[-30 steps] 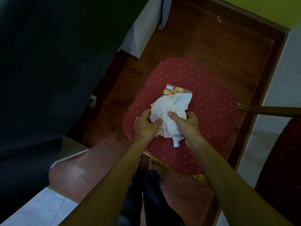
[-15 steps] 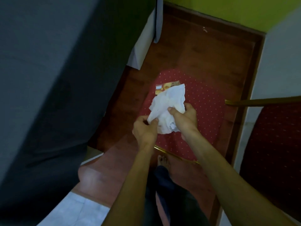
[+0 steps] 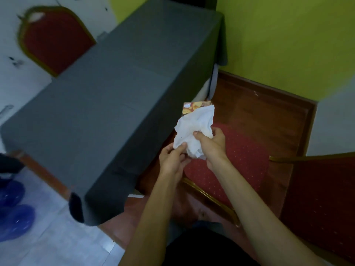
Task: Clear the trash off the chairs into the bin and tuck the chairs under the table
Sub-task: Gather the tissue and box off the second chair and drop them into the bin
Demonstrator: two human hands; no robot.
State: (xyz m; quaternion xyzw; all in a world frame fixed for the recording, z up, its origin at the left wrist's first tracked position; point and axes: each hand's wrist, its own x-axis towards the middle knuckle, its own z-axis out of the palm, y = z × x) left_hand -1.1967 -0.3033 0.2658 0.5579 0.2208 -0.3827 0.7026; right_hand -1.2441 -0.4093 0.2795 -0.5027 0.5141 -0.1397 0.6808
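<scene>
In the head view, the one view there is, both hands meet above the red dotted chair seat (image 3: 236,160), just beside the edge of the worktop (image 3: 119,104) under its grey cloth. The right hand (image 3: 211,144) has its grip closed around a crumpled white tissue (image 3: 194,127), thumb pressed on the front of the wad, and the printed snack wrapper (image 3: 193,107) stands up behind the tissue, apparently pinched in the same hold, though the fingers at the back are hidden. The left hand (image 3: 172,158) has its grip nearly closed too, thumb and fingertips nipping the lower left corner of the tissue. The bundle looks very light and soft: it should crush down without resistance, so taking hold anywhere around the wadded middle would do, while the loose upper flap is likely to trail or tear if pulled alone. The wrapper seems thin, somewhat stiffer and slick, so it could slide out from behind unless squeezed together with the tissue. A second chair (image 3: 324,198) sits to the right and a third (image 3: 55,43) beyond the worktop; no bin can be made out.
</scene>
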